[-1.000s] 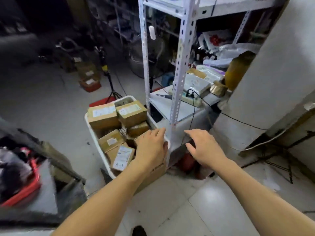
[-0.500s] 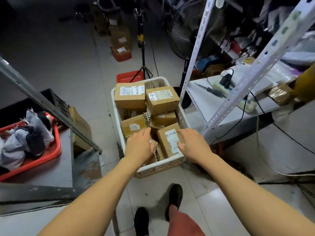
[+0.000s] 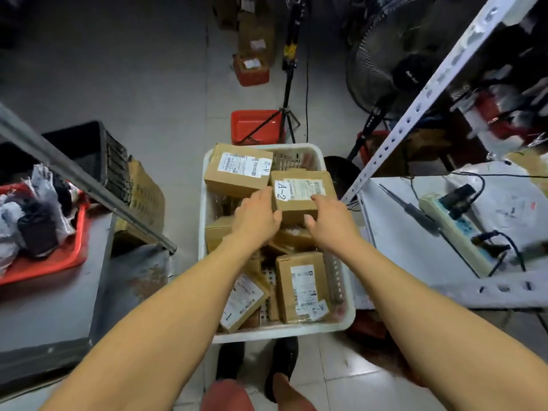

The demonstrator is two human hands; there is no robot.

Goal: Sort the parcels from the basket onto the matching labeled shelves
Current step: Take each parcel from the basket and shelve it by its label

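A white plastic basket sits on the tiled floor between a grey metal bench and a white perforated-steel shelf unit, and brown cardboard parcels fill it. Both hands reach into it and take hold of 1 brown cardboard parcel marked "A-2" that lies on top of the pile near the far end. The left hand grips its left edge with curled fingers, thumb on the near face; the right hand holds the right side the same way. Another A-2 parcel lies just beside it at the far left, and a third A-2 parcel lies at the near right corner.
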